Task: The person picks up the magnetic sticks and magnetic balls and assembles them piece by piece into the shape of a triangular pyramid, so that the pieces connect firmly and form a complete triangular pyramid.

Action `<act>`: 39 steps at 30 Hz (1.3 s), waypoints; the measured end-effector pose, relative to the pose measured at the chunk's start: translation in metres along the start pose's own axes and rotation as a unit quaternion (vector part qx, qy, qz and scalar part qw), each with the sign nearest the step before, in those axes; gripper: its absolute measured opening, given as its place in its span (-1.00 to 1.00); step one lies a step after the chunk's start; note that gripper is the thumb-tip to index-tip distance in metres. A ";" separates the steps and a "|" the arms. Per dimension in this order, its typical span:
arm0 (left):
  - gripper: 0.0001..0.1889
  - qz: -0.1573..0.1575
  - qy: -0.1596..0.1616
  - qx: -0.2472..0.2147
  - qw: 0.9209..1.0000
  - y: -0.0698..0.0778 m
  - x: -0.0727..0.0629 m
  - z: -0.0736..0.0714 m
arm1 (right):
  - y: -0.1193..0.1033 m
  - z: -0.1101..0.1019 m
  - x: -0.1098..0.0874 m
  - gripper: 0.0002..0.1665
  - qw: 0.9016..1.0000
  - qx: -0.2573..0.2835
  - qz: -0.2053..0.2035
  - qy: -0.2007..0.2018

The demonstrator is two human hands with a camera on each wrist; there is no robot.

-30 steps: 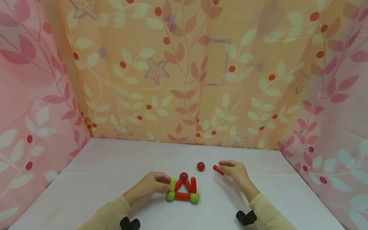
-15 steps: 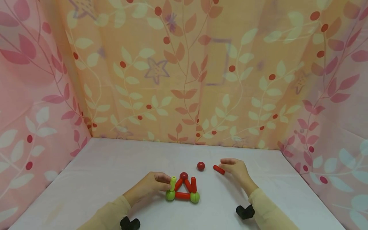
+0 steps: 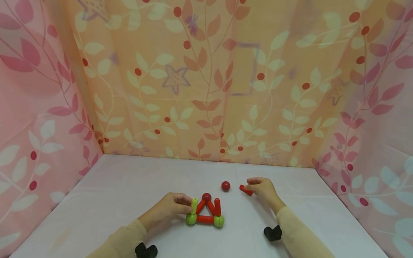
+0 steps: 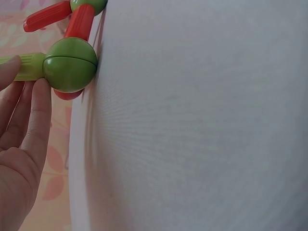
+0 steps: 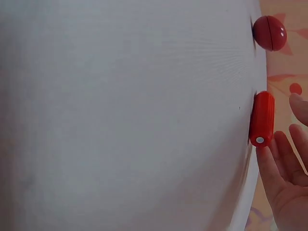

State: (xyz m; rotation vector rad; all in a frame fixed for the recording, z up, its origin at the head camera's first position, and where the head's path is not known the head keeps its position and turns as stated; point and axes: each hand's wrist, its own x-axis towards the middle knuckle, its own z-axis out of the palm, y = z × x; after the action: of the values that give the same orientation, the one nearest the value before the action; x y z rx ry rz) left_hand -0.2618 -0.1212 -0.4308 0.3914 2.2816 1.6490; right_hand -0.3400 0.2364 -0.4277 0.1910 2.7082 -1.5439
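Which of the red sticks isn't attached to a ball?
The loose red stick by the right hand; the other four red sticks all connect to balls.

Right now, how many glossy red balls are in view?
2: a loose glossy red ball on the white table and another red ball at the far corner of the red-and-green rod triangle.

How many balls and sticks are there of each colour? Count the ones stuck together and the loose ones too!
Red balls: 2
Green balls: 2
Red sticks: 5
Light green sticks: 1
Total: 10
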 end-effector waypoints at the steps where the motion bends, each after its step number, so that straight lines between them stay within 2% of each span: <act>1: -0.65 -0.001 0.001 -0.001 1.000 0.000 0.000 0.000 | 0.000 0.001 0.001 -0.53 1.000 -0.004 0.005 0.000; 14: -0.65 -0.009 -0.007 -0.004 1.000 0.000 0.001 0.000 | 0.006 0.004 0.005 -0.69 0.999 -0.040 0.007 -0.005; 21: -0.65 -0.012 -0.002 -0.003 1.000 0.000 0.000 0.001 | 0.004 0.002 0.002 -0.67 0.998 -0.060 -0.001 -0.011; 29: -0.62 -0.010 -0.011 -0.003 1.000 -0.001 0.000 -0.001 | -0.002 0.004 -0.006 -0.65 0.999 -0.044 0.004 -0.007; 39: -0.63 -0.005 -0.001 0.003 1.000 -0.002 0.000 0.001 | -0.013 0.010 -0.014 -0.62 0.999 -0.011 0.028 -0.026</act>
State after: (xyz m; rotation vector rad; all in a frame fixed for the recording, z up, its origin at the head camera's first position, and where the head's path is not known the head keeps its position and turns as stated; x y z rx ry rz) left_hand -0.2619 -0.1211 -0.4331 0.3828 2.2838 1.6380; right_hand -0.3280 0.2196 -0.4206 0.2209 2.6548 -1.4839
